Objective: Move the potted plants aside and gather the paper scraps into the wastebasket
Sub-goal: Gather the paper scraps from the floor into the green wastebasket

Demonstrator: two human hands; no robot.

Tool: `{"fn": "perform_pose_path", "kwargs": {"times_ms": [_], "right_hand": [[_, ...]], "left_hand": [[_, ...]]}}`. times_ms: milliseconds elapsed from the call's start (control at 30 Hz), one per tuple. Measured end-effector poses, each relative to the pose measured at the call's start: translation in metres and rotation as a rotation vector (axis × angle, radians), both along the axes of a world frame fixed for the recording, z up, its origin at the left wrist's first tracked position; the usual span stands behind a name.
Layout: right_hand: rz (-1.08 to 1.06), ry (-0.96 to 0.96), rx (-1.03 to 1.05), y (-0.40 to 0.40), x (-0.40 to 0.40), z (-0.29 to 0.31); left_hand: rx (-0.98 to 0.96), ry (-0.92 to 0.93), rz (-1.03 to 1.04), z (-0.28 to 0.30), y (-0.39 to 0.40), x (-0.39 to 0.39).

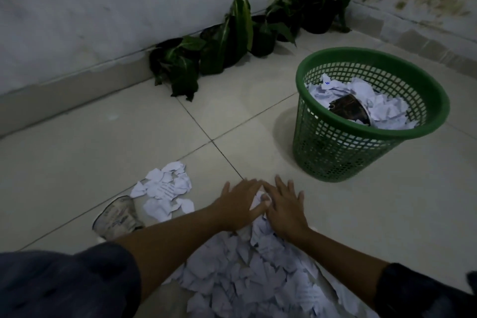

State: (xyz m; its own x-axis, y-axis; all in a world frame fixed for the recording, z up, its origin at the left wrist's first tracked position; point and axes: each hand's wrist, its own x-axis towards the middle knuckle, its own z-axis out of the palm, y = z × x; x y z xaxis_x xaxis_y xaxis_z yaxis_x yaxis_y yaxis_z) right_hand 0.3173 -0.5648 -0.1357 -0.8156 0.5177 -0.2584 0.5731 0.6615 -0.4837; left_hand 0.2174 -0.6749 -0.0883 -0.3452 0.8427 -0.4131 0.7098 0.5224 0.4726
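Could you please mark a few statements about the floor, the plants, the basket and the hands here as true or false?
1. The green wastebasket already holds crumpled paper. True.
2. The potted plants stand in the middle of the floor. False: they line the base of the wall.
3. Both the left hand and the right hand lie with straight fingers on the paper scraps. True.
4. The wastebasket lies tipped on its side. False: it stands upright.
5. A smaller pile of scraps lies left of the hands. True.
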Motion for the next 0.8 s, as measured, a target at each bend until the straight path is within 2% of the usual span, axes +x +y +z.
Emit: {"fn": "perform_pose_path", "kwargs": {"times_ms": [267, 433, 533, 633, 733, 800], "right_hand": [[0.031, -0.062, 0.008, -0.001, -0.005, 0.003], [0.085, -0.172, 0.055, -0.020, -0.025, 0.016], [0.128, -0.237, 0.133, -0.041, -0.045, 0.029], [0.149, -0.239, 0.252, -0.065, -0.075, 0.037], [0.192, -0.255, 0.282, -0.082, -0.104, 0.038], [0.194, -0.275, 0.235, -0.090, -0.113, 0.035]], "left_hand": [[-0.031, 0.013, -0.030, -0.016, -0.010, -0.022], [0.032, 0.150, -0.109, -0.021, -0.051, -0.051], [0.122, 0.235, 0.004, -0.020, -0.079, -0.079], [0.218, 0.279, 0.228, -0.025, -0.107, -0.107], [0.029, 0.330, 0.378, -0.034, -0.126, -0.133], [-0.127, 0.269, 0.425, -0.040, -0.129, -0.142]]}}
